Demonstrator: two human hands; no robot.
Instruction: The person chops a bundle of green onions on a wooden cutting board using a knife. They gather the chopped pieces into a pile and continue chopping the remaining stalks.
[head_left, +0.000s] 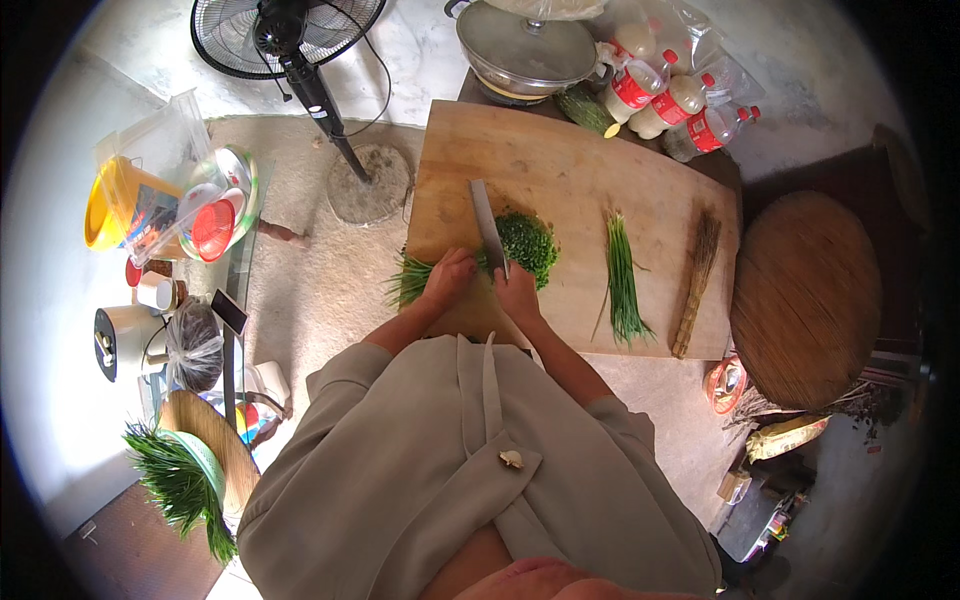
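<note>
My left hand (450, 276) holds down a bunch of green chives (411, 279) on a large wooden board, its leafy ends hanging over the board's left edge. In my right hand (517, 291) is a cleaver (488, 225), its wide blade upright beside the cut end of the bunch. A pile of finely chopped chives (527, 247) lies just right of the blade. Farther right on the wooden board (525, 157) rests a second, uncut bunch of chives (621, 281), roots end away from me. Near the right edge lies a small bundled straw brush (697, 281).
Behind the board stand a lidded pan (525, 49), a green gourd (585, 111) and several red-labelled plastic bottles (667, 105). A standing fan (300, 67) is at the back left. A round wooden board (806, 300) lies right; a green basket (196, 457) of chives sits lower left.
</note>
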